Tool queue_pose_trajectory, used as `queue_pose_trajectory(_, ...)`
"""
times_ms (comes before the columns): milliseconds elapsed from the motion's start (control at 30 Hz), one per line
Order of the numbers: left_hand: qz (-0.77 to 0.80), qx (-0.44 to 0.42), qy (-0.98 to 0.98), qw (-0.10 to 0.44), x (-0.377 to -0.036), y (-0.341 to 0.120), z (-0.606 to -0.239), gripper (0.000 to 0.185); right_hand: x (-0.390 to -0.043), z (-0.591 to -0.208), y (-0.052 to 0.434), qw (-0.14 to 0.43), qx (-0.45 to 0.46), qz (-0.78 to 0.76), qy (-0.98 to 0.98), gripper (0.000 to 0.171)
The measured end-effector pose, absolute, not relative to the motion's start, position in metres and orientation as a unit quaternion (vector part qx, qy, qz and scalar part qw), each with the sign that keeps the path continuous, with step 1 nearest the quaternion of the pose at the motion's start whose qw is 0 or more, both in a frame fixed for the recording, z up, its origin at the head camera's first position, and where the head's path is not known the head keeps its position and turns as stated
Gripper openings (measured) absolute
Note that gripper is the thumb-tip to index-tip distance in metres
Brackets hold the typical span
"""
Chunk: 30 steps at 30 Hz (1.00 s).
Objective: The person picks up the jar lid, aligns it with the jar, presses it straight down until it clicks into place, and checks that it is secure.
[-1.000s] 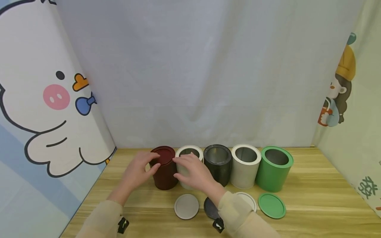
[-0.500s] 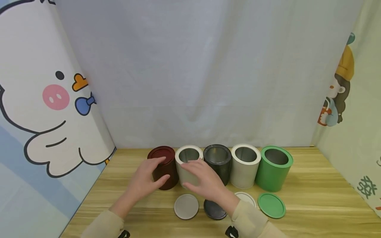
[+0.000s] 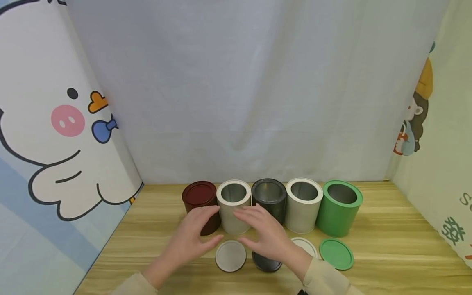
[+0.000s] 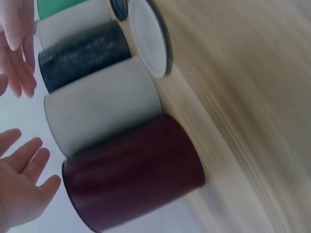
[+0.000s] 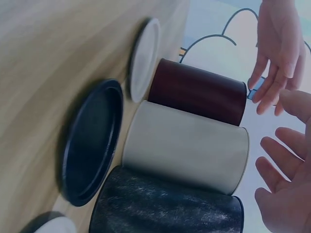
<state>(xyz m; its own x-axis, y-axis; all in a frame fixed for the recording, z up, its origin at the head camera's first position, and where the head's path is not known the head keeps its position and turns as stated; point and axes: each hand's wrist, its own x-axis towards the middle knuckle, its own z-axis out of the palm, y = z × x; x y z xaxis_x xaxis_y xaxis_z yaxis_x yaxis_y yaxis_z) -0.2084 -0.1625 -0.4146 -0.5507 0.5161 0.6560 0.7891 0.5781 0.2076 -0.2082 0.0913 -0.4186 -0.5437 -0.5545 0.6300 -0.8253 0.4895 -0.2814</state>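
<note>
Both hands hover in front of a row of canisters, holding nothing, with fingers apart and slightly bent. My left hand (image 3: 191, 235) is in front of the dark red canister (image 3: 199, 200), whose top is covered by a dark red lid. Nearest to my right hand (image 3: 271, 237) are the light grey canister (image 3: 234, 221) and the black canister (image 3: 270, 209), both uncovered. Below the fingertips lies a grey lid (image 3: 230, 256). A black lid (image 3: 267, 262) is partly hidden under the right hand. In the left wrist view, the dark red canister (image 4: 133, 174) stands close beside the left fingers.
An off-white canister (image 3: 303, 215) and a green canister (image 3: 338, 215), both uncovered, continue the row to the right. A white lid (image 3: 306, 246), partly covered by the right wrist, and a green lid (image 3: 336, 254) lie before them on the wooden table (image 3: 398, 246). A pale curtain (image 3: 236, 90) hangs behind.
Both hands have drawn back from the dark red canister toward the person, and the right hand has also shifted right. The dark red canister has moved slightly left; the lids stay put.
</note>
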Motion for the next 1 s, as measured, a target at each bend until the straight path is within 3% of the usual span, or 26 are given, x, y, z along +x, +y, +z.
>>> queue_pose_trajectory(467, -0.256, -0.409, -0.837, 0.259, -0.195, -0.149, -0.441, 0.067, -0.2, -0.439, 0.103, 0.223, 0.428, 0.261, -0.836, 0.061)
queue_pose_trajectory(1000, -0.22, -0.383, -0.877, 0.192, -0.194, -0.15, -0.466, 0.076, -0.201, -0.465, 0.108, 0.15, 0.42, 0.221, -0.868, 0.068)
